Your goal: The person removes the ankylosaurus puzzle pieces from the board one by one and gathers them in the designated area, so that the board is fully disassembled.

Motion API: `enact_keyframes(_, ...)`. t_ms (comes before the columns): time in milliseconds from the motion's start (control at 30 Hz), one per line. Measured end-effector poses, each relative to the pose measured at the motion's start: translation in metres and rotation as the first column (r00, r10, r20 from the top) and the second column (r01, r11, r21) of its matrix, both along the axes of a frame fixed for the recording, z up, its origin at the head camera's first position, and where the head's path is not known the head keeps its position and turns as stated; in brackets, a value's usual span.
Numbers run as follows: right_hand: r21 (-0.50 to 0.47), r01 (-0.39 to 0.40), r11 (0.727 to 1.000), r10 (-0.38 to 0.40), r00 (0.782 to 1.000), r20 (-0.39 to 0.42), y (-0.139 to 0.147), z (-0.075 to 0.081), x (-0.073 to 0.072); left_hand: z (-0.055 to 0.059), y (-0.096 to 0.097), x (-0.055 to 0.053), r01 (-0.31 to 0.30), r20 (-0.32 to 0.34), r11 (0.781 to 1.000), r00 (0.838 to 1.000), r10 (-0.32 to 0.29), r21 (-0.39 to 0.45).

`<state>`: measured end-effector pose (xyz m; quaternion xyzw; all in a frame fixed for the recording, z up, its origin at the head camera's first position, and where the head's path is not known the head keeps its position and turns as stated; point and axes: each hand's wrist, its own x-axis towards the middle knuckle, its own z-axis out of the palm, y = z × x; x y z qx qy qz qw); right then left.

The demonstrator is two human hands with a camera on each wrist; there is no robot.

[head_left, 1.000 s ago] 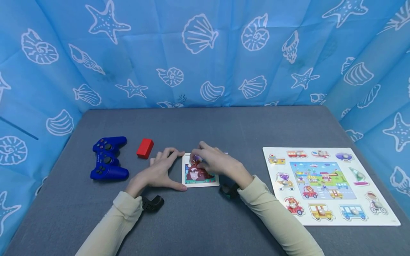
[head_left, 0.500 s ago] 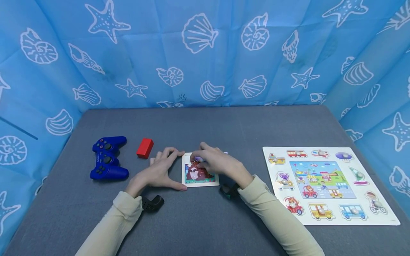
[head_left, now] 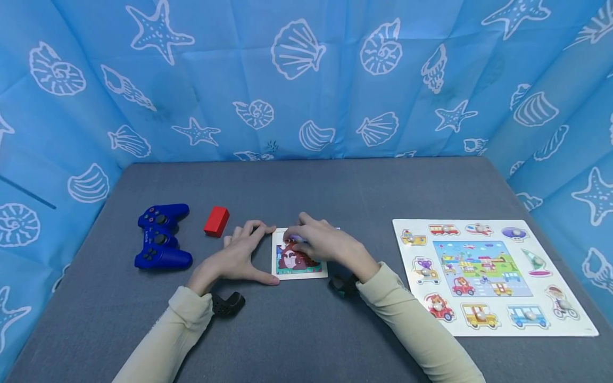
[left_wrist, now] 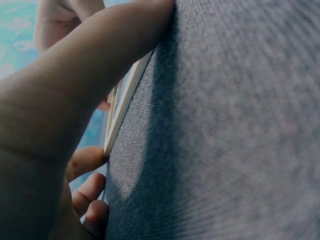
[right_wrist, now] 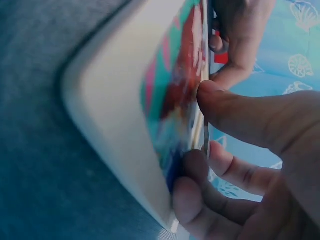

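1 small puzzle tray with a pale rim lies flat on the grey counter, between the person's hands. In the head view the right hand covers its upper right part, so only some of the red-brown print shows. That hand's grip pinches a thin piece between thumb and fingers at the tray; it seems to be a puzzle piece, seen edge-on, its print impossible to make out. The left hand has its grip spread, thumb and forefinger touching the tray's 2 left corners; up close, its thumb hides much of the tray. Farther left sit a red block and a blue game controller. Well to the right, a large puzzle board has its near left corner hidden by the right sleeve.
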<state>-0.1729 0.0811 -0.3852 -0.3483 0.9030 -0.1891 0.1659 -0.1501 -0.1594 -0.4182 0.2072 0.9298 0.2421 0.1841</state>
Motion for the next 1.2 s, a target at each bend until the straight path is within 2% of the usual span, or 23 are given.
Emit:
enact_keyframes(133,0.006,0.002,1.000,-0.002,1.000,0.002,0.005,0.004,-0.001,0.000,0.000,0.000,0.001,0.005,1.000,1.000,-0.001,-0.007)
enact_keyframes(633,-0.011,0.040,0.999,-0.040,0.996,-0.082,0.037,0.019,-0.007,0.000,0.001,-0.001,-0.013,-0.001,1.000,1.000,0.013,-0.027)
enact_keyframes(1067,0.026,0.092,0.995,-0.090,0.993,-0.079,0.062,0.023,-0.010,0.000,0.002,0.000,-0.016,-0.008,0.999,1.000,0.016,-0.033)
enact_keyframes(1200,0.010,0.103,0.995,-0.102,0.991,-0.090,0.067,0.022,-0.011,0.001,0.002,0.000,-0.013,-0.008,0.999,1.000,0.013,-0.030)
